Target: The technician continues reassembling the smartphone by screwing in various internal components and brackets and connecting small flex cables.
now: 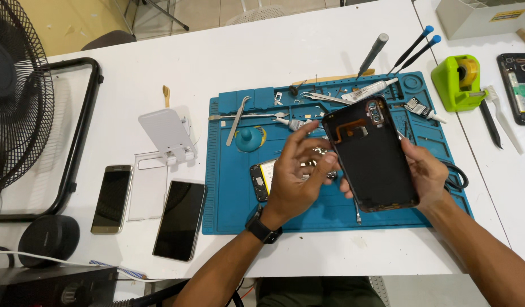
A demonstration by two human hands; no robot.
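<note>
- Blue repair mat (234,210) is my landmark; everything below is placed rel. to it.
- On the mat's upper part: tweezers (238,120), a small blue suction cup (250,138), a white glue tube (369,91), bits of small hardware.
- Mid-mat, under my hands: an opened phone body (261,181), partly hidden by my left hand (296,179).
- Leaning over the mat's top edge: a grey screwdriver (373,54) & two blue-tipped ones (413,48).
- Left of mat: white phone stand (168,133), a gold-edged phone (111,198) & a bigger black phone (180,219), both screens dark.
- Right of mat: green tape dispenser (457,82) w/ yellowish roll, then another opened phone (518,88) w/ a green patch inside.
- Far left of mat: black fan (15,102). Beyond the top right corner: grey box (478,20) w/ a yellow label.
- Black back cover (371,156) hangs above the mat's centre-right, inside facing me, camera cut-out at top.
- Right hand (424,170) clamps the cover's right edge, fingers behind it.
- Left hand: fingers half curled, loosely spread, just beside the cover's left edge; can't tell if they touch it.
</note>
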